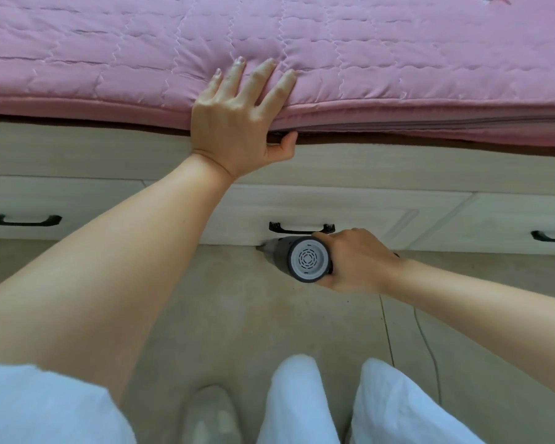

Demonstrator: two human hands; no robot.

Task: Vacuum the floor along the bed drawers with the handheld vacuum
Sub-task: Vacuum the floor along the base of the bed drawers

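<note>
The right hand (pixel 356 261) hides the grey handheld vacuum's (pixel 297 259) handle in a clenched grip, nozzle tip barely visible at the drawer (pixel 334 209) foot, left hand (pixel 237 123) spread flat on the bed (pixel 398 59).

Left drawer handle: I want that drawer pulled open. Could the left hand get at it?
Probably yes. The left hand only rests open on the pink quilt, and nothing covers the left drawer handle below.

one head-worn wide view looks steeply down, close over the bed edge (pixel 398 123) and floor (pixel 237 315).
</note>
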